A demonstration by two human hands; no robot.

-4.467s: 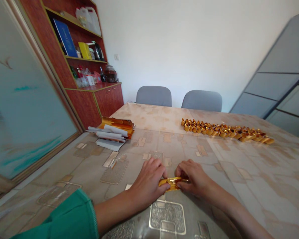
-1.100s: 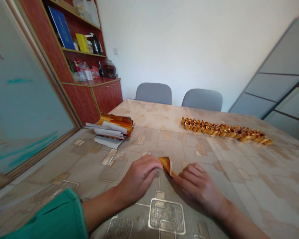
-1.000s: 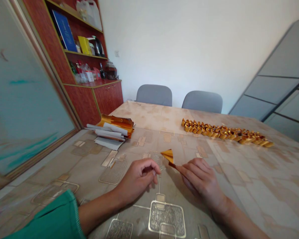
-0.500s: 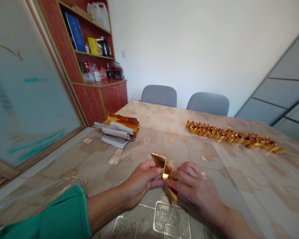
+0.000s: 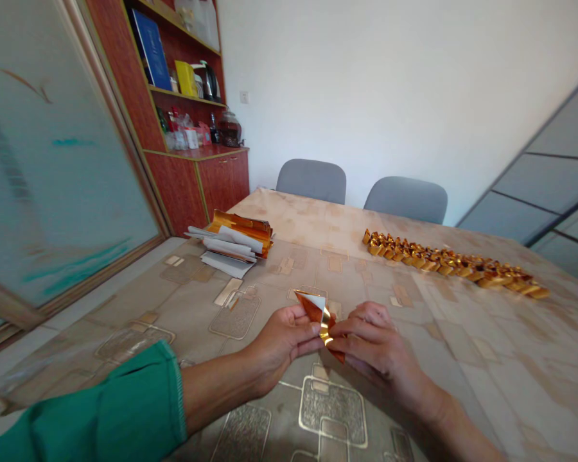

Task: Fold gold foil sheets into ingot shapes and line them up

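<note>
Between my hands, above the near part of the table, is a sheet of gold foil paper (image 5: 313,308), partly folded, with a pointed upper corner and a pale underside showing. My left hand (image 5: 289,335) pinches its left side between thumb and fingers. On the other side my right hand (image 5: 373,343) grips the lower right part, its fingertips pressed against a curled fold. The fingers hide some of the paper's lower edge.
A stack of gold and white paper sheets (image 5: 236,244) lies at the left on the patterned tablecloth (image 5: 289,269). Folded gold paper pieces (image 5: 443,262) form long rows at the right. Two grey chairs (image 5: 311,179) stand behind the table, with a red cabinet (image 5: 221,186) at the back left.
The foil paper has turned in my hands, so more of its pale underside shows and its lower point is less extended. My right fingers have shifted along it. The camera view has moved slightly.
</note>
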